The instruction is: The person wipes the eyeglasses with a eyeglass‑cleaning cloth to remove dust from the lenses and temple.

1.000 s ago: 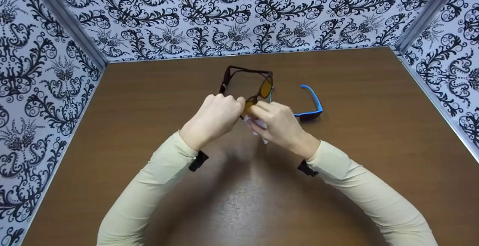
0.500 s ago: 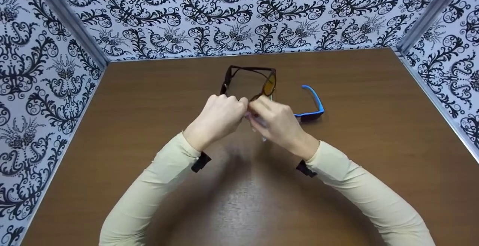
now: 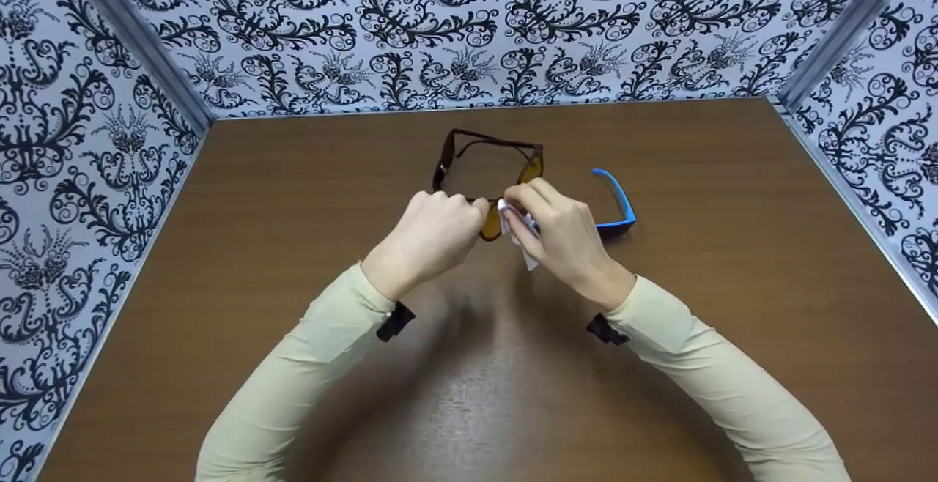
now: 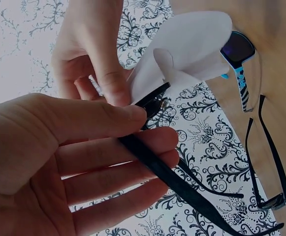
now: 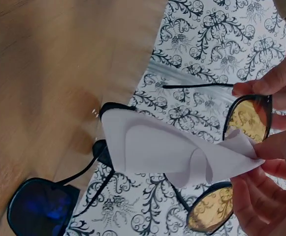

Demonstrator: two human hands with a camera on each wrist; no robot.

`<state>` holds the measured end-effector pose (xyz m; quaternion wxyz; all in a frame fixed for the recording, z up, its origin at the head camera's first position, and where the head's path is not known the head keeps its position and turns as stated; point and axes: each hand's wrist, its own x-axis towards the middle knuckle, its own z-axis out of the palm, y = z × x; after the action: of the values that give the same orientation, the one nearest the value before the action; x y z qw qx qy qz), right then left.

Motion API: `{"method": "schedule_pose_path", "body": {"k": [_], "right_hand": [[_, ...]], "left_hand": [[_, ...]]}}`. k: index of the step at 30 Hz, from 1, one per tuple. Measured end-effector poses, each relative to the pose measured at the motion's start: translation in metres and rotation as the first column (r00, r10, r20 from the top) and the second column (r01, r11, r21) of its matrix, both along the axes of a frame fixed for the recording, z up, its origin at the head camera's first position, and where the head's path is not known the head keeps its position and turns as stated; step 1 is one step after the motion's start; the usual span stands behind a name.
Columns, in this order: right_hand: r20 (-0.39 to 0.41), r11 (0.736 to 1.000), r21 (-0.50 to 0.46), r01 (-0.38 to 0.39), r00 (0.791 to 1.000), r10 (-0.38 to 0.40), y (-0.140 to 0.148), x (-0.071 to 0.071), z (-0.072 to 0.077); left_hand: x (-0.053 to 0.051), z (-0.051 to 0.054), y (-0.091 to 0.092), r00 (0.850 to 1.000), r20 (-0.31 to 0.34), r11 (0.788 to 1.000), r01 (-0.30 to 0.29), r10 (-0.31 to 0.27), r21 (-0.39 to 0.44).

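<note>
My left hand (image 3: 432, 236) pinches a pair of dark-framed glasses with yellow lenses (image 5: 248, 120). In the left wrist view, the thumb and index finger grip it near the hinge, and a black temple (image 4: 182, 189) runs below the fingers. My right hand (image 3: 560, 240) pinches a white cloth (image 5: 157, 147) just right of the nearer yellow lens (image 3: 491, 227). The cloth hangs in folds from the fingertips, and whether it touches the glasses I cannot tell. In the right wrist view it covers part of the things behind it.
Blue-framed sunglasses (image 3: 617, 227) with dark lenses lie on the brown table (image 3: 733, 262), right of my hands. Another dark pair of glasses (image 4: 275, 172) lies beyond my left hand. Patterned walls (image 3: 469, 35) enclose the table at the back and sides.
My right hand has drawn slightly right with the cloth, so the nearer yellow lens shows again. My left hand has stayed nearly in place, still holding the glasses.
</note>
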<state>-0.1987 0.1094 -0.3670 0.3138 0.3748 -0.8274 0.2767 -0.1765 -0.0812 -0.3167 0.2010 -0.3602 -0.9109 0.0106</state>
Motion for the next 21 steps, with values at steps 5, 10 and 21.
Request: {"method": "schedule_pose_path", "body": {"k": [5,10,21], "right_hand": [[-0.042,0.996,0.041,-0.080,0.996,0.082,-0.003,0.007,-0.004],[-0.042,0.997,0.065,-0.047,0.998,0.050,0.004,0.006,-0.012],[0.103,0.995,-0.079,0.059,0.993,-0.051,0.041,-0.006,-0.009]], "left_hand": [[0.000,-0.002,0.002,1.000,0.009,1.000,-0.006,0.006,0.017],[-0.001,-0.001,0.001,0.999,0.036,1.000,-0.007,0.006,0.014],[-0.002,-0.001,-0.007,0.992,0.122,0.999,-0.031,0.029,0.015]]}}
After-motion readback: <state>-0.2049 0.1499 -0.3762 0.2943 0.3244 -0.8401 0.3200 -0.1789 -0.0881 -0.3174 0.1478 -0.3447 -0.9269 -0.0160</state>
